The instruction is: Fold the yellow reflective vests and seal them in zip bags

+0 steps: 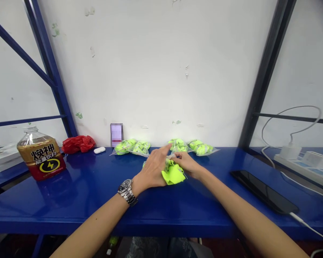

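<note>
Over the middle of the blue table, a bundle of neon-yellow fabric [174, 174], like a hi-vis vest, sits between my two hands. My left hand [154, 167], with a metal watch on its wrist, is wrapped round the bundle's left side, its index finger raised. My right hand [187, 163] has thumb and fingers pinched at the bundle's top, where a bit of clear plastic bag shows. How far the bag covers the fabric is hidden by my fingers. Just beyond lie similar bundles in clear bags, among them one bagged bundle [179, 145] and another bagged bundle [201, 147].
More bagged bundles [126, 146] lie back left, before a propped phone [116, 134]. Further left are a white case [99, 150], a red plastic bag [79, 144] and a drink bottle [43, 156]. At right, a black phone [265, 191] with cable lies near a power strip [309, 166].
</note>
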`<state>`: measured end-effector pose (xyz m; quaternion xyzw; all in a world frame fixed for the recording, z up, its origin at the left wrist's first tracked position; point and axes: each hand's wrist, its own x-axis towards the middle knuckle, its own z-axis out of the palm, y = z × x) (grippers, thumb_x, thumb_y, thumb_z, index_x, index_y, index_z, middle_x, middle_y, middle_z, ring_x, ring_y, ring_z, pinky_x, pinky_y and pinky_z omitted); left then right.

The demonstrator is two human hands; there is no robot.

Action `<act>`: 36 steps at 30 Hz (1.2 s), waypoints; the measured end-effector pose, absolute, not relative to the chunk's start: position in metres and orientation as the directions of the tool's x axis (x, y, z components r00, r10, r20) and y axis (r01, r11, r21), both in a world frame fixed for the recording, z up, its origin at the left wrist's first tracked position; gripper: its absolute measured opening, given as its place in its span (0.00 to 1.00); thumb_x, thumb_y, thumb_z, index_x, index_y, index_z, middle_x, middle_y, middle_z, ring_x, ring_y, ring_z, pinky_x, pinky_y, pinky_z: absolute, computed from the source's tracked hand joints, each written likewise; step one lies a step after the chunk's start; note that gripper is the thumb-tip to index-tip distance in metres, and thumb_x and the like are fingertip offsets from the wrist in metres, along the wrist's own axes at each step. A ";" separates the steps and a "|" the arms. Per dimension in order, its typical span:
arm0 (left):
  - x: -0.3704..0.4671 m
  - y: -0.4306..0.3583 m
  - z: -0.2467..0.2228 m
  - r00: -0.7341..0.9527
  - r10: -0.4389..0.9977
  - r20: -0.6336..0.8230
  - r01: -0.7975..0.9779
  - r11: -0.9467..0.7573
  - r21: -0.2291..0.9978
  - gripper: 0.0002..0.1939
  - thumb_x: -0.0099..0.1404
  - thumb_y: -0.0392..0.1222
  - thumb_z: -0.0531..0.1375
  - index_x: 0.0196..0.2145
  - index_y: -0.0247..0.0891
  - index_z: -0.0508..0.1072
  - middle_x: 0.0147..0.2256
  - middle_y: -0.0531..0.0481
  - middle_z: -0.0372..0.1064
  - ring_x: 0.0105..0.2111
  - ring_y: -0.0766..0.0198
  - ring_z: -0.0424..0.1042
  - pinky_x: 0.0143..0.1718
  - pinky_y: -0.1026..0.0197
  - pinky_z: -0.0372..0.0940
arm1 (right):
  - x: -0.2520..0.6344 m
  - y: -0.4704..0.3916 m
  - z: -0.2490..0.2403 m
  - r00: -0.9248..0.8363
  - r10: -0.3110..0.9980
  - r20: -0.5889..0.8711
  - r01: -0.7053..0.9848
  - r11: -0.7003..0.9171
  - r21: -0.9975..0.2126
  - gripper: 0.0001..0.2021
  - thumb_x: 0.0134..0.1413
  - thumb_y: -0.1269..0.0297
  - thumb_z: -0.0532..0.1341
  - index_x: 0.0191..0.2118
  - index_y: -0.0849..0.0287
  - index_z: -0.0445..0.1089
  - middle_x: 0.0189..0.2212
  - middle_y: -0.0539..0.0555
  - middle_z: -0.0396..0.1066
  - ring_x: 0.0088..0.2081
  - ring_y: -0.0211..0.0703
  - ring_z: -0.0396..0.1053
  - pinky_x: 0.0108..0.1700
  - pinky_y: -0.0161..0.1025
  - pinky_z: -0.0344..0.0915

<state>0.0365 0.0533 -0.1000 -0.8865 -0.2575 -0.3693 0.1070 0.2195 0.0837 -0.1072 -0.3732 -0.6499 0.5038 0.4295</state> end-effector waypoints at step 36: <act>0.043 0.053 -0.107 0.558 0.515 0.651 0.702 -0.711 -0.039 0.31 0.48 0.44 0.63 0.50 0.37 0.61 0.47 0.41 0.66 0.45 0.47 0.65 0.46 0.47 0.60 | 0.213 0.070 -0.104 -0.410 0.802 0.435 0.547 0.598 -0.586 0.16 0.36 0.76 0.58 0.36 0.57 0.59 0.28 0.49 0.66 0.31 0.42 0.63 0.30 0.35 0.53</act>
